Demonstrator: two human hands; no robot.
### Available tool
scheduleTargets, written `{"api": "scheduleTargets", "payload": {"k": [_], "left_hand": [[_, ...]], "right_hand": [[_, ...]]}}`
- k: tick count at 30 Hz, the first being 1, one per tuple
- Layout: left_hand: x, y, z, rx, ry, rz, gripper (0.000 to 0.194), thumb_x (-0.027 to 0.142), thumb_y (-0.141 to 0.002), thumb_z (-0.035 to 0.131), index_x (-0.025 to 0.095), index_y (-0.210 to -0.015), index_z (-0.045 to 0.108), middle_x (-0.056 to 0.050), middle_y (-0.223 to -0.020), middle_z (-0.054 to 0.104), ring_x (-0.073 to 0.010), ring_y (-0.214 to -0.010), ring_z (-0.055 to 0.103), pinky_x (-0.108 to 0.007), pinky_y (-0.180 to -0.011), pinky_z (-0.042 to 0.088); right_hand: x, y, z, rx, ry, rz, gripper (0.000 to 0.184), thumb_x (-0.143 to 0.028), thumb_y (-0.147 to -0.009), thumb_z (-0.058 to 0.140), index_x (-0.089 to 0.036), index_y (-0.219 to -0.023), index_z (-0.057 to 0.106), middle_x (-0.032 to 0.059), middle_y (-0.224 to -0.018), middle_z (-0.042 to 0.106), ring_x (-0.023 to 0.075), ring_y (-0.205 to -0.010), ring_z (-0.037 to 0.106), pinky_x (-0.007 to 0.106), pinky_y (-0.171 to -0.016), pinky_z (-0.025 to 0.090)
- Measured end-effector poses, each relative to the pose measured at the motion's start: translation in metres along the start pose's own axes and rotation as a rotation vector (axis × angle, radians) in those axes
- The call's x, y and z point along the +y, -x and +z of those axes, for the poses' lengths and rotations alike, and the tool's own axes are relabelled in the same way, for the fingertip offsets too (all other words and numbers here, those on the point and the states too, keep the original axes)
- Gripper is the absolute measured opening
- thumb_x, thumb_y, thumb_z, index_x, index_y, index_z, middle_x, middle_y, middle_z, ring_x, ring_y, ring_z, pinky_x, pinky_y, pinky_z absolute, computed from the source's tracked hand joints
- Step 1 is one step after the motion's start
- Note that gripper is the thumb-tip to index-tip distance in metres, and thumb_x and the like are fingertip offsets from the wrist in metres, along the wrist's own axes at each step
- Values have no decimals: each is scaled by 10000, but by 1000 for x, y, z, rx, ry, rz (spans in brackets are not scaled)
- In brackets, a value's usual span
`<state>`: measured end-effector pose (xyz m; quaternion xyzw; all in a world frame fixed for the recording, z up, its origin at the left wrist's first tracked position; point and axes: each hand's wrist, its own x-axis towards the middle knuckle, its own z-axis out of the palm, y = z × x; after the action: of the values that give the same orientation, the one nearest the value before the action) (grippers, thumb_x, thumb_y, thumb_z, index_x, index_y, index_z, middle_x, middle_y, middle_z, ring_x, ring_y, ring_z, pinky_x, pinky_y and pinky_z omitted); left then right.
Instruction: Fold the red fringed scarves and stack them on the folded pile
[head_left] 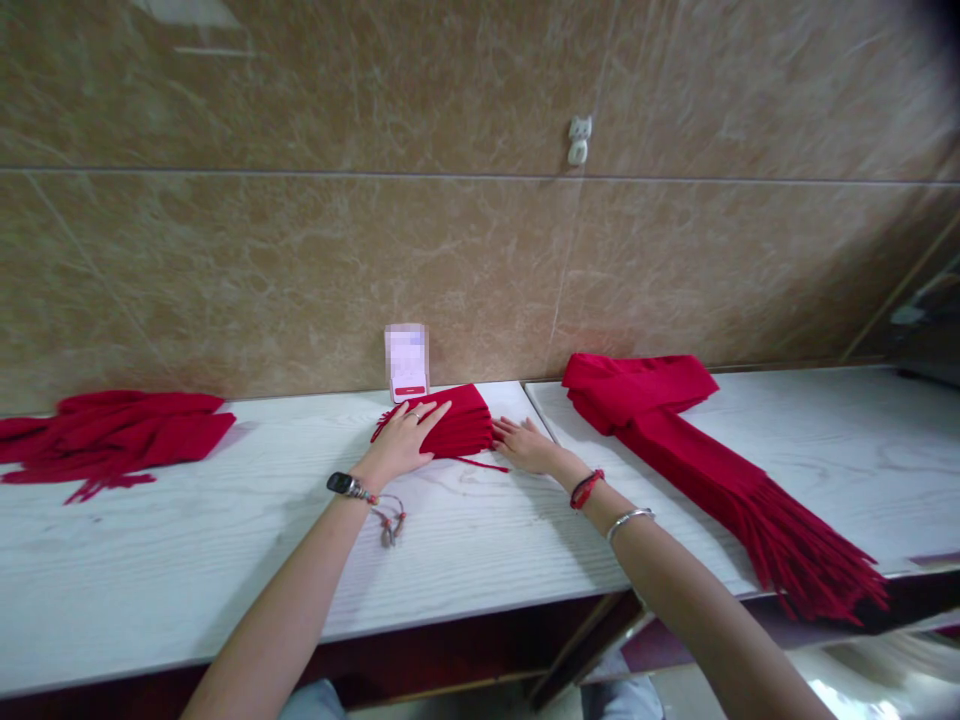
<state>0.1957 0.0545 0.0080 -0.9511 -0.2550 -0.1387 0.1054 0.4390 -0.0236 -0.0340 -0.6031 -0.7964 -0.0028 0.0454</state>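
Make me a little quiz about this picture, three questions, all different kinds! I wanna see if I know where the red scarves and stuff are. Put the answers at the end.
1. True or false: the left hand rests on the small folded red scarf.
2. Fill in the blank: behind that scarf, near the wall, stands a ____.
3. Pick one. The silver bracelet is:
A, on the left arm
B, on the right arm
C, hanging from the wall

Key: 1, true; 2, phone; 3, B.
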Motion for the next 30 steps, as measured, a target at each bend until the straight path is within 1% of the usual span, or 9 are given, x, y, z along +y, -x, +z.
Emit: {"api": "scheduleTargets", "payload": {"k": [4,8,11,14,18,20,24,27,30], "left_hand": [[-1,0,-2,20,27,-1,777,169,-721,575,206,-1403,204,-99,-1370,393,-215,-1246,373,-393,-1081,170],[-6,1,-6,20,75,3,765,111,-718,525,224,-1404,207,-71,-1386,379,-203,-1255,361,-373,-1072,214],[-10,3,-8,7,110,-2,766,92,-710,512,215,-1405,212,-64,-1408,349,-202,-1260,354,-354,-1063,244],[-11,4,-9,9,121,-12,755,95,-708,515,209,-1399,233,-66,-1401,361,-204,-1259,356,-354,-1059,256],[-8,3,-8,3,101,-15,751,100,-699,524,209,-1390,252,-79,-1391,377,-200,-1260,358,-360,-1058,252],[-7,3,-7,5,99,-17,756,100,-697,522,211,-1392,247,-78,-1399,367,-196,-1266,351,-360,-1063,243],[-10,4,-6,21,122,-21,772,83,-692,512,218,-1399,231,-63,-1402,366,-187,-1272,340,-364,-1071,235],[-15,5,-6,21,151,-33,790,58,-678,508,218,-1400,232,-53,-1397,374,-185,-1264,351,-358,-1067,258],[-22,9,-7,26,182,-35,801,37,-664,492,215,-1402,235,-45,-1399,369,-178,-1261,355,-336,-1063,282]], "right_hand": [[0,0,2,11,84,4,421,-200,-925,262,-223,-1320,408,104,-1424,321,251,-1293,304,613,-1004,184],[2,0,7,10,91,41,449,-152,-894,309,-219,-1330,392,88,-1422,326,238,-1296,299,602,-1028,138],[1,2,5,17,90,43,460,-143,-887,311,-222,-1334,385,87,-1418,333,250,-1296,297,629,-1015,123],[-3,3,-1,62,70,37,456,-177,-902,295,-200,-1353,355,116,-1422,319,261,-1301,283,633,-1001,160],[-10,0,-5,99,-19,-26,488,-285,-930,260,-173,-1404,230,122,-1456,244,224,-1330,216,563,-1007,246],[-12,-2,-4,75,-31,-60,477,-299,-936,245,-184,-1399,244,124,-1444,278,217,-1328,226,557,-1000,266],[-11,-3,0,43,28,-76,452,-217,-922,256,-200,-1369,323,133,-1404,356,224,-1296,302,556,-990,279],[-9,-3,-1,39,54,-70,462,-191,-910,255,-201,-1365,334,131,-1393,372,221,-1279,335,557,-999,263],[-8,-2,-3,19,71,-76,465,-185,-905,246,-192,-1360,342,122,-1399,363,218,-1283,328,571,-1006,237]]}}
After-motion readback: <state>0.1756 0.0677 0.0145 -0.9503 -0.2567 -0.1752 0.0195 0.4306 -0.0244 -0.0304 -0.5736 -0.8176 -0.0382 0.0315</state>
